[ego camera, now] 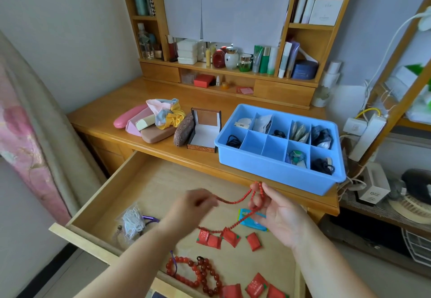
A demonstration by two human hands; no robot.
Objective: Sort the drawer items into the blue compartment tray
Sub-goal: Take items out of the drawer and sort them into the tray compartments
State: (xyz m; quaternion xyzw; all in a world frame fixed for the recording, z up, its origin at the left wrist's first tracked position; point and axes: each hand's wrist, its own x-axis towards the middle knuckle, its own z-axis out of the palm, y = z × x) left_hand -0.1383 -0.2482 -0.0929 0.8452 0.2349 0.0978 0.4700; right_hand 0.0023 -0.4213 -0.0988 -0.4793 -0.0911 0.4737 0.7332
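A long string of small red beads [235, 202] hangs between my hands above the open wooden drawer [144, 181]. My left hand [198, 204], blurred, pinches one end of the string. Loops of the beads are wound around the fingers of my right hand [277, 213]. The blue compartment tray [275, 171] sits on the desk, up and to the right of my hands, with items in most cells and two or three front cells bare. In the drawer lie red packets [229, 237], larger red bead bracelets [198, 274], a blue packet [253, 223] and a bag of white cord [133, 223].
On the desk left of the tray stand an open box [205, 129], glasses cases [156, 134] and a pile of scrunchies [168, 113]. Cosmetics fill the back shelf [233, 69]. A curtain [30, 134] hangs at the left; a cluttered rack [396, 134] stands at the right.
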